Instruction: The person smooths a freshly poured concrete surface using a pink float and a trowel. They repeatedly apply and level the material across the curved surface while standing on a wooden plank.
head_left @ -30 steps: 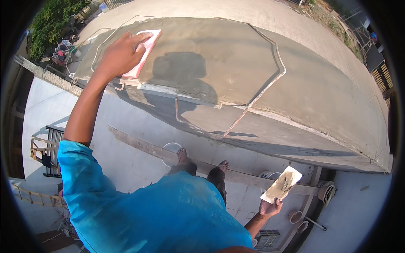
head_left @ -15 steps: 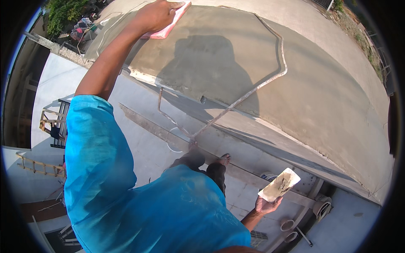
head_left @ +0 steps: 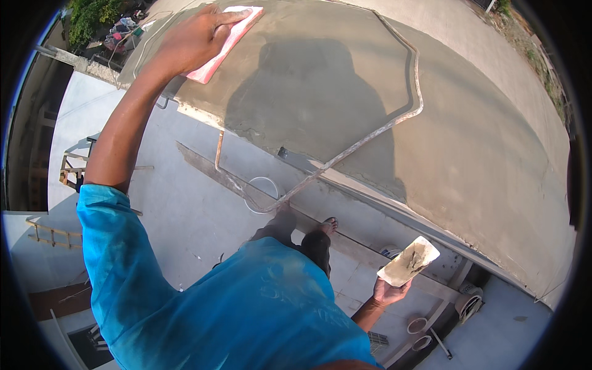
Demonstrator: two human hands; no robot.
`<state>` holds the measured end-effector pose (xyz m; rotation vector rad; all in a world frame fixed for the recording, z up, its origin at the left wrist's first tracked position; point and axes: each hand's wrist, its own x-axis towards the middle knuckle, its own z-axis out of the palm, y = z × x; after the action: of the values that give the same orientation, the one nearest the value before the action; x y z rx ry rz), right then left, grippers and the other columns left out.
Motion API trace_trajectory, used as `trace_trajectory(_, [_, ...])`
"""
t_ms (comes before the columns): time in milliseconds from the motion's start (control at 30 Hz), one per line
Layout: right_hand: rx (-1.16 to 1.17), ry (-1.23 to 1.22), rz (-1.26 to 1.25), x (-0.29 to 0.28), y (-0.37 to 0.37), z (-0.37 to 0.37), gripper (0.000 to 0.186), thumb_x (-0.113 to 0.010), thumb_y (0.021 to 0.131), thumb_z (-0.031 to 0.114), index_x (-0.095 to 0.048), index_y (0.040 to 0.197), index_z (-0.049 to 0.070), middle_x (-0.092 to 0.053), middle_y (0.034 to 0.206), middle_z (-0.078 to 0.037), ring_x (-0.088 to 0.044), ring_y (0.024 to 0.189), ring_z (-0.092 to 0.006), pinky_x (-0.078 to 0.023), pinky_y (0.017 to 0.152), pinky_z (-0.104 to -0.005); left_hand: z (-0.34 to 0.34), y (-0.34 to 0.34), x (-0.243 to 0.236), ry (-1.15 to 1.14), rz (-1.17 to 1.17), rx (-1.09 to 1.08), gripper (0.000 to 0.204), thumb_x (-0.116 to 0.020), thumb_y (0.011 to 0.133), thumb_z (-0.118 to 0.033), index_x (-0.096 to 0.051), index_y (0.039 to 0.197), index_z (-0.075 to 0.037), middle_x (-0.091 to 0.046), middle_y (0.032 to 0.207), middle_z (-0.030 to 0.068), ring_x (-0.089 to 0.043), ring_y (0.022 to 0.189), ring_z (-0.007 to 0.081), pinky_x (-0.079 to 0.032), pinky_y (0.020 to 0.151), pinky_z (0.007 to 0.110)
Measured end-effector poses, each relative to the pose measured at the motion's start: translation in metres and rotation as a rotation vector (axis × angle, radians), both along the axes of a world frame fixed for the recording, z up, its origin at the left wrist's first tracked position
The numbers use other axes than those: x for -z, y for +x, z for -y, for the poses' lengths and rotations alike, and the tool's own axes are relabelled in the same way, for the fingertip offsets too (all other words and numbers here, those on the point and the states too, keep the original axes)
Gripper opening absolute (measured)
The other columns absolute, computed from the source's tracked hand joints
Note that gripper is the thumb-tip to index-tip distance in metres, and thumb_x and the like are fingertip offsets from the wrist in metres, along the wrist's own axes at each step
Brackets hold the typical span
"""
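Note:
My left hand (head_left: 194, 42) reaches up and out, fingers closed round a pink-and-white plastering float (head_left: 217, 60). The float lies on the smooth grey cement surface (head_left: 481, 166), close to its left end. Low at my right side, my right hand (head_left: 390, 292) grips a pale rectangular trowel (head_left: 412, 261) from below. Its upturned face is smeared with wet cement, and its handle is hidden. My shadow falls across the middle of the cement.
A bent metal rod (head_left: 370, 132) crosses the cement and runs down to my feet. I stand high on a narrow plank (head_left: 206, 165), with a white bucket (head_left: 264, 179) below. More buckets (head_left: 468, 303) are at lower right. A wooden ladder (head_left: 55, 237) is at left.
My left hand has drawn the float leftward and nearer to me across the cement. The right hand keeps its hold on the trowel, almost unmoved. The whole view has shifted slightly.

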<state>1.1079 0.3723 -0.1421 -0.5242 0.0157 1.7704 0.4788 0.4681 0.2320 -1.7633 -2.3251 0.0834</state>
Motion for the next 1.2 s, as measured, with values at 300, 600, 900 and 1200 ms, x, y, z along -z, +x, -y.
trace_trajectory(300, [-0.076,0.027,-0.046,0.01,-0.002,-0.014,0.058,-0.061,0.097,0.031,-0.051,0.15,0.01,-0.057,0.149,-0.01,-0.057,0.133,-0.0336,-0.049,0.105,-0.0573,0.012,0.038,-0.001,0.044,-0.001,0.071,0.045,-0.044,0.1,-0.021,-0.067,0.138,-0.025,-0.063,0.118,0.0148,-0.067,0.102,0.0333,-0.053,0.089,0.048])
trace_trajectory(600, [-0.15,0.075,-0.005,-0.009,-0.005,-0.01,0.053,-0.054,0.1,0.034,-0.053,0.147,0.01,-0.059,0.146,-0.01,-0.058,0.131,-0.0328,-0.05,0.105,-0.053,-0.024,0.017,-0.005,0.172,-0.007,-0.01,0.031,-0.049,0.098,-0.026,-0.07,0.115,-0.011,-0.067,0.116,0.0256,-0.066,0.109,0.0419,-0.052,0.092,0.05])
trace_trajectory(900, [-0.187,0.036,-0.053,-0.004,0.006,-0.002,0.055,-0.055,0.099,0.037,-0.053,0.147,0.011,-0.058,0.146,-0.009,-0.058,0.131,-0.0319,-0.05,0.103,-0.0536,-0.025,0.032,-0.024,0.045,0.051,-0.112,0.037,-0.051,0.096,-0.027,-0.075,0.1,0.002,-0.072,0.098,0.0292,-0.07,0.091,0.0456,-0.055,0.082,0.052])
trace_trajectory(1200, [-0.229,-0.036,-0.062,0.001,0.009,-0.01,0.053,-0.052,0.099,0.038,-0.054,0.146,0.012,-0.06,0.145,-0.007,-0.059,0.13,-0.0313,-0.05,0.102,-0.0529,-0.051,0.065,-0.025,-0.008,0.038,-0.104,0.034,-0.053,0.095,-0.024,-0.074,0.108,0.0,-0.072,0.102,0.028,-0.07,0.098,0.0449,-0.054,0.088,0.052])
